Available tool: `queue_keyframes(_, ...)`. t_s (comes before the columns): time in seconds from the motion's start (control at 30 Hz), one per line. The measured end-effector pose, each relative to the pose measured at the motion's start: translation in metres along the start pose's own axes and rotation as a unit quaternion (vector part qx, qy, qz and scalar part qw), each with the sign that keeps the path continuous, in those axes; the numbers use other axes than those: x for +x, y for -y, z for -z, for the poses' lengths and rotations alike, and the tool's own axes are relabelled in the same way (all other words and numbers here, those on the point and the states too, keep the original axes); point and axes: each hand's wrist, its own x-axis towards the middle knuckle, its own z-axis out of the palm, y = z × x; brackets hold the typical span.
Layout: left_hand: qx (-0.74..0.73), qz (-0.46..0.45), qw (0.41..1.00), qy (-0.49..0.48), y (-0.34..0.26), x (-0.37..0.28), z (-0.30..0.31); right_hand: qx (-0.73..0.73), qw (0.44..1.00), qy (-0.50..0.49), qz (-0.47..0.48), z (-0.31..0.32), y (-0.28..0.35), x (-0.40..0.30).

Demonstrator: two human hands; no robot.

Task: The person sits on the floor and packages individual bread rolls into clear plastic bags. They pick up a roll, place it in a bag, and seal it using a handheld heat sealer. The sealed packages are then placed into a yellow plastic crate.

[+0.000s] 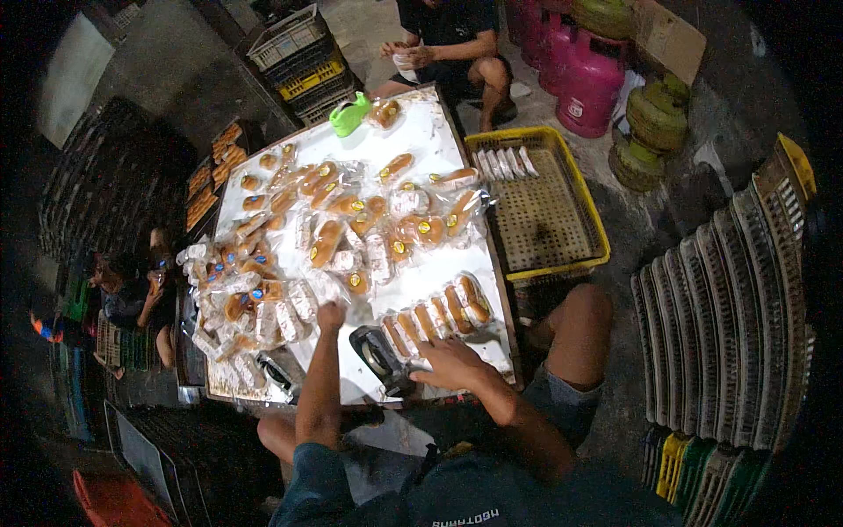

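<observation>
Bread rolls in clear plastic wrappers lie loose across a white tabletop [428, 270]. My left hand [331, 316] is at the near middle, its fingers closed by the edge of a clear wrapper [327, 287]; whether it grips the wrapper is hard to tell. My right hand [449, 363] rests with spread fingers at the near end of a row of wrapped rolls [440, 315]. A black tape dispenser [374, 352] stands between my hands. Left of my left hand is a heap of wrapped rolls [247, 296], with a second black dispenser [276, 372] at its near side.
A yellow-rimmed crate [602, 224] holding several wrapped pieces adjoins the table's right side. A green tape dispenser [350, 115] stands at the far end. One person [454, 49] sits beyond, another [141, 296] at the left. Stacked crates [718, 316] and pink gas cylinders [589, 85] stand right.
</observation>
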Motion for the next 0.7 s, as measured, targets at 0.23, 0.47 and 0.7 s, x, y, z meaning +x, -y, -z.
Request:
queue_keyframes(0.23, -0.29, -0.114, 0.948, -0.058, -0.134, -0.084, 0.156, 0.087, 0.963, -0.249, 0.057, -0.011, -0.001, 0.023)
queue_keyframes(0.47, -0.65, -0.083, 0.75, 0.088, -0.157, -0.192, 0.167, 0.103, 0.958, -0.249, 0.1, -0.024, 0.011, 0.031)
queue_keyframes(0.7, -0.528, 0.013, 0.837, 0.143, -0.162, -0.224, 0.115, 0.408, 0.895, -0.174, 0.037, -0.054, 0.001, 0.036)
